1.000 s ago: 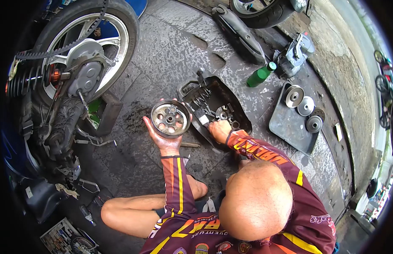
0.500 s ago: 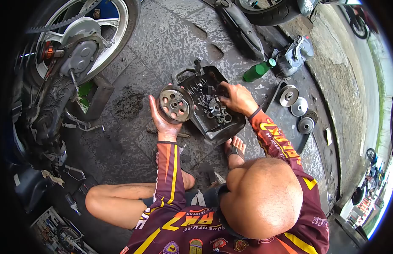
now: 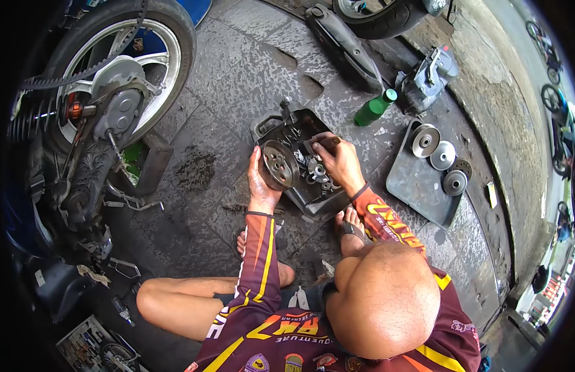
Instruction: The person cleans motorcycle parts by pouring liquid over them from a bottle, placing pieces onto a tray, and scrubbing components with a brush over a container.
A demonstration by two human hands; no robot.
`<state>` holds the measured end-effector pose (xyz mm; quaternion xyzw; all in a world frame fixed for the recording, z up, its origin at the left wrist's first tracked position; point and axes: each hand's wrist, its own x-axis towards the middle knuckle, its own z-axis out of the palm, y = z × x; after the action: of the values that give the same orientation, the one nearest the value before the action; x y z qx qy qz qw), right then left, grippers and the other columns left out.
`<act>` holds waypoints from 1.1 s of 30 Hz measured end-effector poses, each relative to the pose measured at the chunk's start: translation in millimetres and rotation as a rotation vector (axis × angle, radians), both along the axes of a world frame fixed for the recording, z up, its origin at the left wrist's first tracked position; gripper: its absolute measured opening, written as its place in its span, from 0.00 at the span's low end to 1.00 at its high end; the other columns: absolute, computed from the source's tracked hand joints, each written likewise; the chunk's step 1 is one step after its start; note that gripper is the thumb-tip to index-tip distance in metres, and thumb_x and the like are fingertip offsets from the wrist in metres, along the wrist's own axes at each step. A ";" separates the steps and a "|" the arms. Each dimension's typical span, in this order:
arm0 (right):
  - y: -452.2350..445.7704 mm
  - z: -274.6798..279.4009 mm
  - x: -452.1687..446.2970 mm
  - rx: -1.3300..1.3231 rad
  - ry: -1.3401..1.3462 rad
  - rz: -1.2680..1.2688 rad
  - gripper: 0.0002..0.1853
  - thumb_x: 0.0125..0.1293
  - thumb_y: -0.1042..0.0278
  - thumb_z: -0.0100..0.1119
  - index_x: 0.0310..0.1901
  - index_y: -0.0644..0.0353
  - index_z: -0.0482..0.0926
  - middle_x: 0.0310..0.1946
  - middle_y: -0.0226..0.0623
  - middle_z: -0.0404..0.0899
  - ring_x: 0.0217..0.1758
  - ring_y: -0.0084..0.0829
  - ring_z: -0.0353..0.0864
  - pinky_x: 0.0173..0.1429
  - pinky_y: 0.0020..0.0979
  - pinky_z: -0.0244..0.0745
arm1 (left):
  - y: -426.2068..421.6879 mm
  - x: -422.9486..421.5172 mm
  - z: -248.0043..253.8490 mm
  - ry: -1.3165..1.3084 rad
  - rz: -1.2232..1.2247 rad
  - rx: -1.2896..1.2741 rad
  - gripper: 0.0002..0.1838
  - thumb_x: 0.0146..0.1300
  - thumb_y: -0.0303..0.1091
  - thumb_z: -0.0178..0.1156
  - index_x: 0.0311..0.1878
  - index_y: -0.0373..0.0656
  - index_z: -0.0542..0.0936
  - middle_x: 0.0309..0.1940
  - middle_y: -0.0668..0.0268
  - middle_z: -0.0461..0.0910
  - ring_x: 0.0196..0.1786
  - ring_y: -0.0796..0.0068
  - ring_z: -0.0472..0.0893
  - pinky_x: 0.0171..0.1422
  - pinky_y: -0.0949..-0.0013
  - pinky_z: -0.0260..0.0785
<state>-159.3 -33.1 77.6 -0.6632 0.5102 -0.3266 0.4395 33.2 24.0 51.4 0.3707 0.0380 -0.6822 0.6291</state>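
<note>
My left hand (image 3: 261, 189) holds a round metal drum (image 3: 280, 164) with holes in its face, tilted over the left side of a black tray (image 3: 328, 208). Over the tray's right part, my right hand (image 3: 340, 162) is closed on a dark brush-like tool with a brown handle (image 3: 329, 142); its far end is partly hidden by the fingers. Springs (image 3: 292, 134) and small metal parts (image 3: 317, 172) lie in the tray between and below my hands.
On the right, a grey tray (image 3: 417, 197) carries several metal discs (image 3: 442, 155). A green bottle (image 3: 371, 111) stands beyond the black tray, near an engine part (image 3: 427, 80) and a long dark cover (image 3: 344, 46). A motorcycle wheel (image 3: 179, 56) and engine are at left.
The drum has moved right and tilted towards the tray. My right hand has come up out of the tray's lower part and now holds the brush-like tool beside the drum.
</note>
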 end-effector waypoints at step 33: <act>31.2 11.8 -63.7 0.110 -0.121 -0.186 0.11 0.65 0.64 0.60 0.44 0.61 0.83 0.33 0.45 0.86 0.37 0.38 0.88 0.43 0.34 0.77 | -15.4 -34.8 -21.7 -0.486 -0.337 -0.145 0.37 0.63 0.50 0.59 0.71 0.40 0.65 0.59 0.60 0.76 0.59 0.68 0.78 0.65 0.64 0.71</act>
<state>-223.0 -2.0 89.4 -0.5668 0.5592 -0.3771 0.4731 -1.6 8.6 29.7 0.4783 -0.2243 -0.6694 0.5223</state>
